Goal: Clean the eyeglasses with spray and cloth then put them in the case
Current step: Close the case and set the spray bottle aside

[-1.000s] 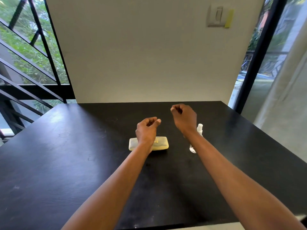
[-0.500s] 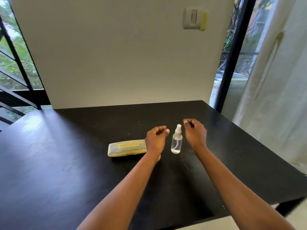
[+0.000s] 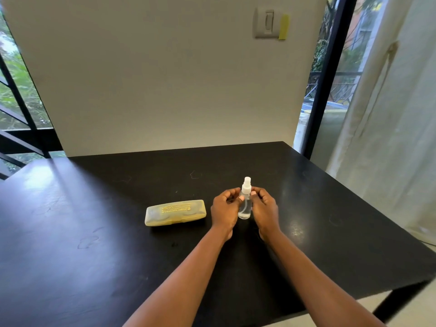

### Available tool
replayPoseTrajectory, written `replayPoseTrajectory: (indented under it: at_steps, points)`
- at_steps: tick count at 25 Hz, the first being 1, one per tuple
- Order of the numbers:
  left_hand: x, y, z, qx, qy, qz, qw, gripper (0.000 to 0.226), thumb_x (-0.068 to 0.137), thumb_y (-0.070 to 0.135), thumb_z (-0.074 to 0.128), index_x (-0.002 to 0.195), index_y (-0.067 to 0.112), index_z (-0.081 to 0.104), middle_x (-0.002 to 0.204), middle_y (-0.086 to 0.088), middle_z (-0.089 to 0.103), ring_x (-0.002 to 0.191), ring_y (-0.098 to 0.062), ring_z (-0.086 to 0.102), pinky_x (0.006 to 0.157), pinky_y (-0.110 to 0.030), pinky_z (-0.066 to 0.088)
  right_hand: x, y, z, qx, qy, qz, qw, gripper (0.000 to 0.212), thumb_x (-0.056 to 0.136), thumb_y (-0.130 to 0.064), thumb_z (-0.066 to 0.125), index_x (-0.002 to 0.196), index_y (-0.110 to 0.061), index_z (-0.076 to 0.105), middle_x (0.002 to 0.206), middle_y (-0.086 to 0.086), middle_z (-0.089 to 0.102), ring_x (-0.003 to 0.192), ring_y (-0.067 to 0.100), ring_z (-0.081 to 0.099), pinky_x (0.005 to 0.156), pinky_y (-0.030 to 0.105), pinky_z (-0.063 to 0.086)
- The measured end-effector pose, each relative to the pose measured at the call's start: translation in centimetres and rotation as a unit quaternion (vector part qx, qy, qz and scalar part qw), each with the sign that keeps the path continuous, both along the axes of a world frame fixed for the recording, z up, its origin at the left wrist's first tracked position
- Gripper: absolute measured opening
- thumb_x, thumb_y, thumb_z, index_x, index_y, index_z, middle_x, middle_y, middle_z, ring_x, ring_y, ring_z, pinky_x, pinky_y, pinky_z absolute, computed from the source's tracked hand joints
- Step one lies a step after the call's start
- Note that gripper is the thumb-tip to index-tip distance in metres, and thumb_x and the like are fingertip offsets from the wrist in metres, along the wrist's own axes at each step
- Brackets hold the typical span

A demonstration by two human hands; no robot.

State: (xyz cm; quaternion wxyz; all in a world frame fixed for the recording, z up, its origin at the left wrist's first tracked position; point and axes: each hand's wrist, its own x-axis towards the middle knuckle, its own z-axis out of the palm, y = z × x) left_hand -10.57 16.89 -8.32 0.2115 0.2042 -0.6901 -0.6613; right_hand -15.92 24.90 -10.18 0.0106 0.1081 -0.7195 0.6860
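A small clear spray bottle (image 3: 245, 205) with a white nozzle stands upright on the black table (image 3: 94, 232). My left hand (image 3: 224, 210) and my right hand (image 3: 265, 208) flank it with curled fingers. The left thumb tip and the right fingertips pinch the bottle just below its nozzle. To the left lies a translucent yellow eyeglass case (image 3: 175, 212), closed and flat on the table, a little apart from my left hand. No eyeglasses or cloth are in view.
A beige wall with a light switch (image 3: 266, 22) rises behind the table's far edge. A dark window frame (image 3: 326, 74) and a pale curtain (image 3: 389, 138) stand at the right. The table's right front corner and leg (image 3: 398, 300) are close by.
Both hands have closed in from either side onto the spray bottle and now touch it. The head camera has shifted, so the case and bottle sit more central.
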Motion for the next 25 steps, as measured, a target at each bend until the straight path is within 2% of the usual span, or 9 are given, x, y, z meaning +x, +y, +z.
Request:
replayPoseTrajectory:
  at_steps: [7,11,25]
  points:
    - [0.1,-1.8,1.3,0.003,-0.001,0.048,0.999,0.029,0.087,0.005,0.059,0.116,0.01,0.061,0.112,-0.005,0.066,0.101,-0.014,0.061,0.093,-0.035,0.05,0.0,-3.2,1.0,0.008,0.005,0.007,1.0,0.022,0.094,-0.012,0.043,0.107,-0.015,0.06,0.105,0.004,0.063,0.095,0.016,0.059,0.076,0.025,0.047]
    - [0.8,-4.1,1.4,-0.003,-0.02,0.07,0.997,0.029,0.087,0.004,0.059,0.116,0.008,0.062,0.11,-0.006,0.066,0.101,-0.016,0.062,0.093,-0.039,0.05,0.6,-5.3,0.8,0.027,0.008,0.04,0.999,0.021,0.095,-0.013,0.043,0.108,-0.017,0.059,0.108,0.004,0.061,0.095,0.014,0.059,0.073,0.021,0.047]
    - [1.8,-5.9,1.4,-0.016,-0.058,0.087,0.994,0.024,0.086,0.004,0.059,0.109,0.01,0.065,0.104,-0.006,0.067,0.096,-0.018,0.063,0.088,-0.04,0.053,1.9,-6.8,0.3,0.047,0.026,0.059,0.997,0.02,0.094,-0.012,0.044,0.104,-0.018,0.06,0.108,0.005,0.061,0.096,0.016,0.06,0.085,0.036,0.052]
